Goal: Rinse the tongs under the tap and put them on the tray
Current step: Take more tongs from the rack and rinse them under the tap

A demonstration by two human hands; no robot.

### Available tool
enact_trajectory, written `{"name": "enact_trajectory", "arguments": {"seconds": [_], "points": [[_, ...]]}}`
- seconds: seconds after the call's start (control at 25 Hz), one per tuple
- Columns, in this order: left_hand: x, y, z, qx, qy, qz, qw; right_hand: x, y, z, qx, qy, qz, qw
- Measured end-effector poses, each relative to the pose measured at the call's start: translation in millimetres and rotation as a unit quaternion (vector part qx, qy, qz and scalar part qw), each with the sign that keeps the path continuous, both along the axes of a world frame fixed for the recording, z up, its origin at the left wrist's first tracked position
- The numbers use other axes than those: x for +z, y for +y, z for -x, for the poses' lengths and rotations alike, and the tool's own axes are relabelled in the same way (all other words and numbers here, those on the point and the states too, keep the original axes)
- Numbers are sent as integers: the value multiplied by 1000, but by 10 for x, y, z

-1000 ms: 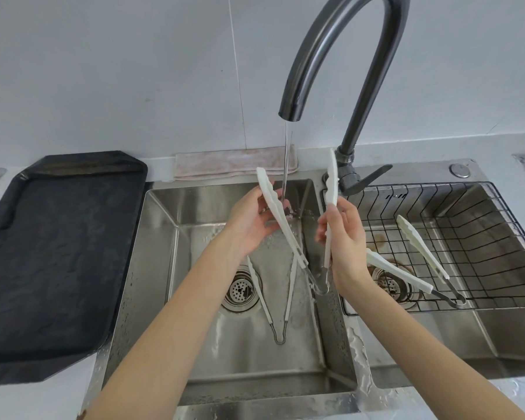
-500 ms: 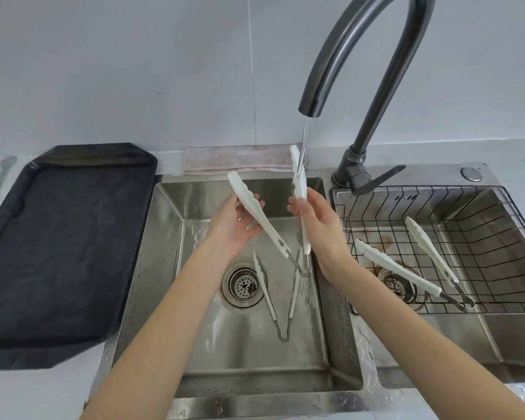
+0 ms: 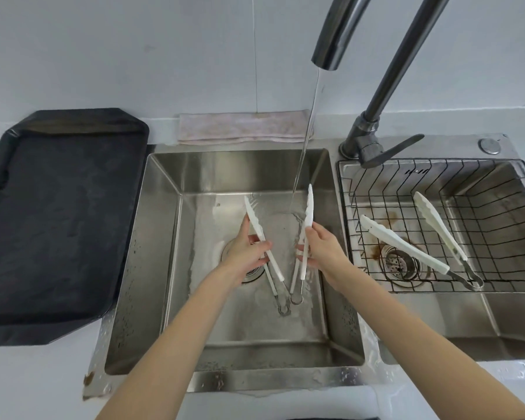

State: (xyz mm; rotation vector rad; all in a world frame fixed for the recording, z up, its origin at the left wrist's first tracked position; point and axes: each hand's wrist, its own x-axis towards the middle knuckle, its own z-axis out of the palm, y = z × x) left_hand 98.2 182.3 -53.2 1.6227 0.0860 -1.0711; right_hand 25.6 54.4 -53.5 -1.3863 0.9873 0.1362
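Observation:
A pair of white tongs point(image 3: 259, 230) is spread in a V low in the left sink basin point(image 3: 161, 237), tips up and metal hinge down. My left hand point(image 3: 244, 254) grips its left arm. My right hand point(image 3: 323, 250) grips its right arm. Water runs from the dark tap spout point(image 3: 326, 53) and lands between the two arms, close to the right one. A second pair of tongs point(image 3: 284, 309) lies on the basin floor under the held pair, partly hidden by my hands. The black tray point(image 3: 58, 222) sits on the counter left of the sink with nothing on it.
A third pair of white tongs point(image 3: 406, 253) lies in the black wire basket point(image 3: 497, 237) inside the right basin. A folded pinkish cloth point(image 3: 240, 128) lies behind the left basin. The tap base and lever point(image 3: 373, 147) stand between the basins.
Both hands have lowered the held tongs from up near the spout to deep in the left basin. The stream now falls between the arms. The view has shifted left and closer.

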Motion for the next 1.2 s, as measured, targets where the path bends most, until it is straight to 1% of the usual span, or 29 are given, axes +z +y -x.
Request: {"name": "enact_trajectory", "arguments": {"seconds": [0.2,0.52,0.64,0.96,1.08,1.2], "points": [[-285,59,157,-4,6,-48,999,-377,44,180,53,92,3,994],[-678,88,226,26,24,-129,991,-687,82,189,99,184,29,977],[-814,91,222,20,25,-156,987,-769,81,175,107,202,41,973],[-1073,54,260,34,34,-189,981,-907,120,170,105,223,58,967],[-1071,28,256,41,31,-189,981,-913,137,174,104,228,74,965],[-1140,48,264,44,48,-178,982,-920,131,183,113,228,80,964]]}}
